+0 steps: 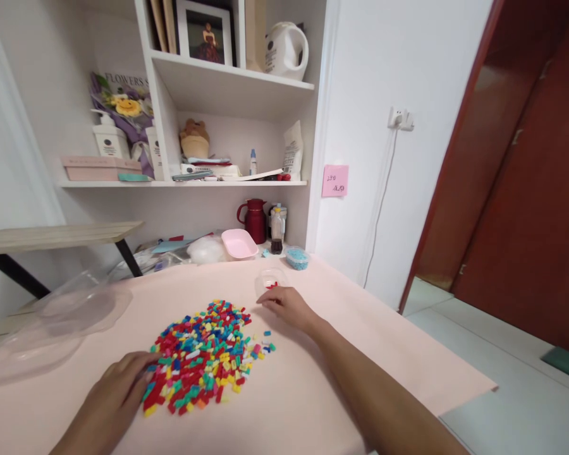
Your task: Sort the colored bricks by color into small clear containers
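A spread-out pile of small coloured building bricks lies on the pink-covered table. At its left edge is my left hand, fingers loosely stretched and touching the outer bricks, with no brick visibly held. My right hand is beyond the pile to the right, at the near rim of a small clear plastic bowl. Its fingers are drawn together; whatever they may hold is hidden. A few red bricks show inside the bowl. Several stray bricks lie between the pile and my right forearm.
Behind the bowl stand a lidded tub of blue pieces, a pink tray, a bottle of dark liquid and a red jug. Large clear plastic containers sit on the left, near a small wooden stand. Shelves rise behind.
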`<state>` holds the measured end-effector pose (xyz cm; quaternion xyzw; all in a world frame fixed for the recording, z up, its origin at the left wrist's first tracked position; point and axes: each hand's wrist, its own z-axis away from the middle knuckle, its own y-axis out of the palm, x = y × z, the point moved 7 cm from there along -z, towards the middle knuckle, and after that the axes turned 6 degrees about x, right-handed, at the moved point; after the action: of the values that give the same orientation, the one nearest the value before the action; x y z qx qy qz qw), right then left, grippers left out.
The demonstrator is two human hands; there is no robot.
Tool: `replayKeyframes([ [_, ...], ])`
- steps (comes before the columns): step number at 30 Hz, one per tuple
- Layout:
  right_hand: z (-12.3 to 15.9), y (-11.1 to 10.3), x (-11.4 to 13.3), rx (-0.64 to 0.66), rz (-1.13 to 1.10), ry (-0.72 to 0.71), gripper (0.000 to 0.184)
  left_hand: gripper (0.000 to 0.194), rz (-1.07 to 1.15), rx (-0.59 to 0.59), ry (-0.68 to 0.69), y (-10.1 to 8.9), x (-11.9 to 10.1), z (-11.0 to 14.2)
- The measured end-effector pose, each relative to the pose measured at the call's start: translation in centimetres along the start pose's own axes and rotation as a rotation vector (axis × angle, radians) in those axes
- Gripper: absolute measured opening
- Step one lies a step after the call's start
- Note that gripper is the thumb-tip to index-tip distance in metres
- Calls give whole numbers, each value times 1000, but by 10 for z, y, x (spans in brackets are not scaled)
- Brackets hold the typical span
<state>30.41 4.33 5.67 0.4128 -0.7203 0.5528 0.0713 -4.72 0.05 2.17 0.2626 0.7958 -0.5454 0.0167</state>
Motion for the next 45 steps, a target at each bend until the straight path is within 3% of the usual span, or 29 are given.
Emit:
replayKeyframes([
  [3, 1, 22, 5, 146, 50, -60, 26, 29, 7, -9, -3, -2, -3, 1],
  [6, 1, 32, 4, 196, 123, -53, 28, 28, 2, -20, 3, -3, -5, 2],
  [16, 0, 28, -1, 175, 97, 3, 22, 27, -6, -22, 16, -1, -2, 1],
  [22, -1, 32, -2, 204, 153, 14, 32, 26, 1, 1, 0, -4, -5, 1],
  [45, -3, 40, 4, 192, 29, -3, 15, 33, -25, 32, 4, 0, 0, 1],
])
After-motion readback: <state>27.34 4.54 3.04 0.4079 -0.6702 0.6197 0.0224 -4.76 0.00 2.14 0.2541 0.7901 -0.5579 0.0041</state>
